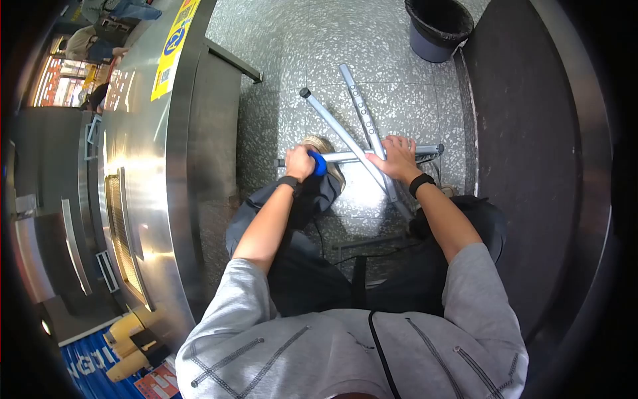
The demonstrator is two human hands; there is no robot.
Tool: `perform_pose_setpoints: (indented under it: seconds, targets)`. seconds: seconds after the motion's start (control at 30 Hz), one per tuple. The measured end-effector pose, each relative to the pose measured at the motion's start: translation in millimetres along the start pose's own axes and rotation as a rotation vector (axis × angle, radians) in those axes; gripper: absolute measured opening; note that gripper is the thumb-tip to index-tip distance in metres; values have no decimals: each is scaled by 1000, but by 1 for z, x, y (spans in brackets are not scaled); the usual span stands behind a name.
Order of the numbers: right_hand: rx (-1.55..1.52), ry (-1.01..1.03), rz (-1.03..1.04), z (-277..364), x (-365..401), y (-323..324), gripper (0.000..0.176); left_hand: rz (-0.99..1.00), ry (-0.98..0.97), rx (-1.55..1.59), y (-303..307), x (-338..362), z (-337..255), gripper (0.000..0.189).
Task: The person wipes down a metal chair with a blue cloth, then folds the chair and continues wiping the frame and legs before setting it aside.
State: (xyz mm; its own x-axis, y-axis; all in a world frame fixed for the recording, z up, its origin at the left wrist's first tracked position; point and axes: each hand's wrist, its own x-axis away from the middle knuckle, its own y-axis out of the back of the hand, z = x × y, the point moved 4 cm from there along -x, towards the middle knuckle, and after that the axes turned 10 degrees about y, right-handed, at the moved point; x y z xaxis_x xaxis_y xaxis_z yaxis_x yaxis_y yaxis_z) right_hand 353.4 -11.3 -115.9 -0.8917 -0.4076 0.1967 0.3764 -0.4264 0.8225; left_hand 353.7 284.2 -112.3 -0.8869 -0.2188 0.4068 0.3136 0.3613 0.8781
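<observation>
A silvery metal frame [339, 130] of crossed square tubes lies at floor level between my feet. One tube has a black end cap, and another has a row of round holes along its side. My left hand [300, 163] is closed around a blue rounded object [319, 163], mostly hidden by the fingers, beside the left end of the crossways tube. My right hand [399, 159] grips the frame where the tubes cross, its fingers wrapped over the metal. A shoe [318, 143] shows just behind the blue object.
A stainless steel counter [183, 146] runs along my left, with a metal leg [232, 61] sticking out. A dark panel [525, 146] stands on my right. A lined waste bin [435, 40] is ahead on the speckled floor [286, 40]. Other people appear far left.
</observation>
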Motion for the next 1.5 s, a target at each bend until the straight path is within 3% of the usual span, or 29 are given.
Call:
perform_pose_setpoints:
  seconds: [0.03, 0.1, 0.17, 0.3, 0.37, 0.43, 0.5, 0.53, 0.57, 0.63, 0.7, 0.77, 0.83, 0.97, 1.1, 1.23, 1.3, 1.4, 1.5]
  targets:
    - [-26, -21, 0, -1, 0, -4, 88, -121, -27, 113, 17, 6, -6, 32]
    - [-96, -15, -72, 5, -1, 2, 96, -153, -42, 297, 50, 12, -19, 30]
    - [-186, 45, -204, 27, 0, 22, 104, -64, -68, 526, 91, 31, -38, 26]
    - [-689, 558, -374, 122, 15, 93, 88, 310, -237, 937, 133, 80, -86, 36]
    - [-668, 524, -344, 134, 18, 98, 70, 469, -255, 1031, 117, 87, -94, 44]
    - [-634, 444, -338, 125, 19, 93, 54, 494, -425, 916, 104, 87, -99, 49]
    - [-594, 332, -359, 104, 15, 82, 40, 385, -440, 632, 127, 92, -98, 58]
    - [-530, 312, -460, 97, 14, 83, 36, 204, -415, 517, 136, 85, -90, 58]
    - [-466, 297, -558, 89, 14, 85, 33, -104, -434, 464, 151, 81, -81, 46]
    - [-565, 99, -586, 59, 6, 73, 34, -320, -313, 614, 178, 65, -58, 30]
    - [-571, 34, -521, 57, 4, 76, 37, -446, -173, 946, 193, 42, -27, 22]
    - [-415, 117, -509, 56, 1, 67, 41, -510, -39, 1262, 209, 42, -13, 21]
    - [-435, 104, -427, 64, -8, 57, 41, -540, -67, 1423, 207, 38, -7, 22]
    - [-226, 289, -397, 121, -52, 69, 42, -490, -38, 1488, 201, 32, -7, 21]
    - [-162, 390, -529, 145, -119, 79, 38, -493, -33, 1583, 209, 32, 4, 21]
    - [-48, 365, -449, 164, -169, 53, 34, -503, -20, 1649, 210, 28, 20, 22]
    - [-68, 138, -293, 143, -193, 5, 45, -513, -22, 1685, 212, 29, 23, 23]
    - [85, 40, -406, 130, -204, -33, 66, -527, -32, 1739, 219, 33, 27, 27]
    - [225, 41, -370, 139, -203, -29, 55, -546, -60, 1707, 216, 30, 28, 28]
